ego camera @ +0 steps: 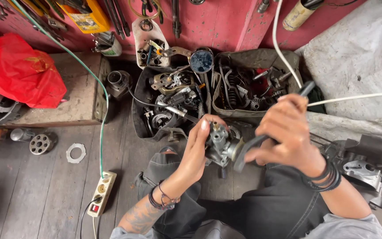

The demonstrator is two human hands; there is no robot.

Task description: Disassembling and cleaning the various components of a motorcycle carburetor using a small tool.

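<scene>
My left hand (198, 148) grips a small grey metal carburetor (220, 144) held over my lap. My right hand (288, 128) is closed on a dark-handled tool (248, 148) with a white hose (284, 48) running up from its top end; the tool's tip points at the carburetor's right side. Both wrists wear dark bands. I sit on a wooden floor, knees in dark trousers below the hands.
Two bins of metal engine parts (173, 102) (248, 88) stand ahead. A power strip (101, 193) with a green cable lies at left, near a flat ring (75, 152) and a red bag (18, 71). Grey engine casing (368, 163) sits at right.
</scene>
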